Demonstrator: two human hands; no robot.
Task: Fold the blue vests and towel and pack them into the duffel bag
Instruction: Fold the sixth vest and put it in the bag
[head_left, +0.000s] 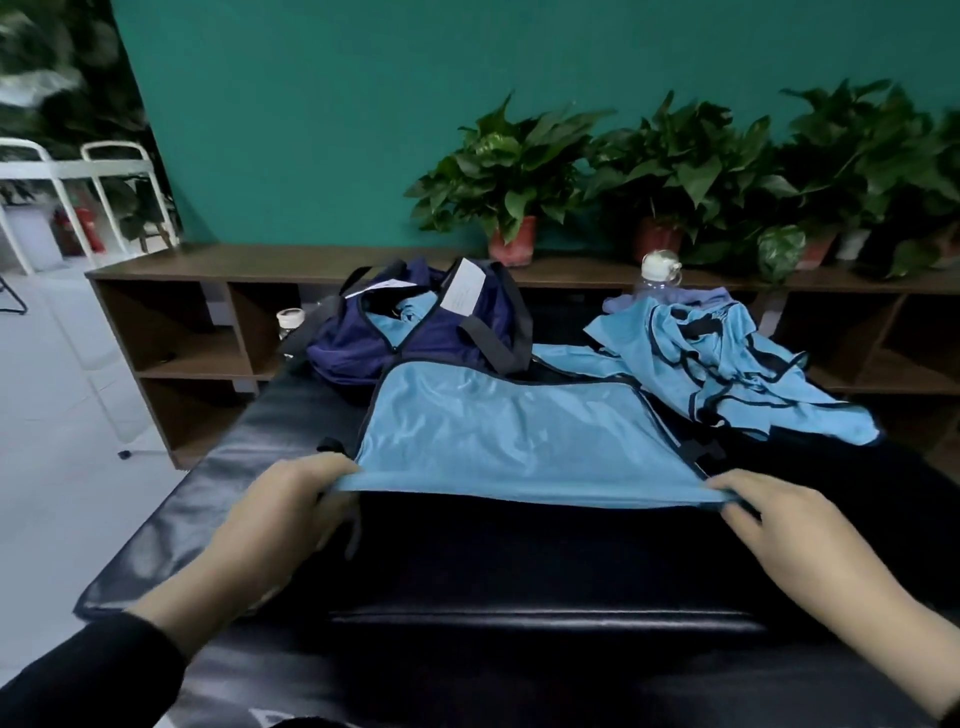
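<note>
A light blue vest (509, 431) with dark trim lies spread on the black padded bench (519, 561). Its near edge is lifted off the bench. My left hand (291, 514) grips the near left corner and my right hand (779, 525) pinches the near right corner. Behind the vest stands the open navy duffel bag (363, 343), with light blue cloth (395, 319) showing through its zip opening. A crumpled heap of more blue vests (727, 364) lies at the right of the bench, with a purplish cloth (623, 303) behind it.
A clear water bottle (658, 275) with a white cap stands behind the heap, another bottle (289, 319) left of the bag. A low wooden shelf (218, 270) with potted plants (511, 176) runs along the green wall. White chairs (119, 192) stand far left.
</note>
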